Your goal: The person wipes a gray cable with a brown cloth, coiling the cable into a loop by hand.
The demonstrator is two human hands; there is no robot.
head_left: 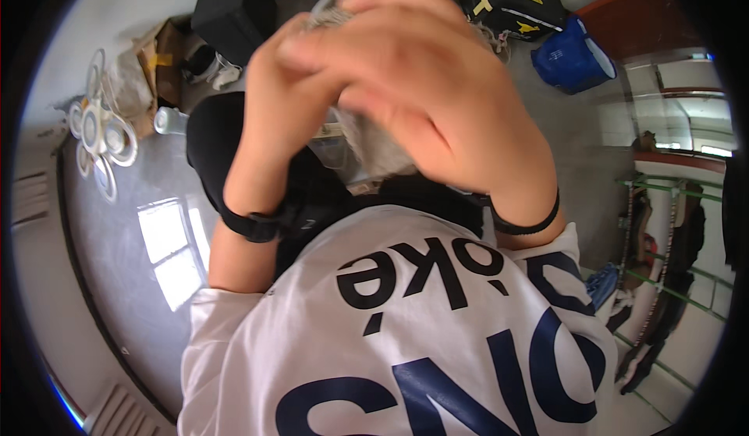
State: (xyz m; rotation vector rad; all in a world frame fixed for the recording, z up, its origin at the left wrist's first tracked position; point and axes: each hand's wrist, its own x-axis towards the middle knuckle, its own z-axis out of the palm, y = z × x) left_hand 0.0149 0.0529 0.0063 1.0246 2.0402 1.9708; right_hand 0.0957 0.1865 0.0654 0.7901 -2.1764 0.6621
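Note:
Both my hands are raised close in front of me, the right one blurred by motion. My left hand is closed at the upper left of the pair, its fingertips behind the right. My right hand crosses over it with curled fingers and bent thumb. A grey looped, cord-like piece sticks out above the fingers. Most of it is hidden inside the grip. Beneath the hands, a pale greyish cloth-like thing shows over my lap; whether it joins the cord I cannot tell.
At the left stands a white multi-ringed object, near a cardboard box and a white bottle-like item. Farther off are a black box, a black bag with yellow prints and a blue bucket-like container. A green rack holds clothes at right.

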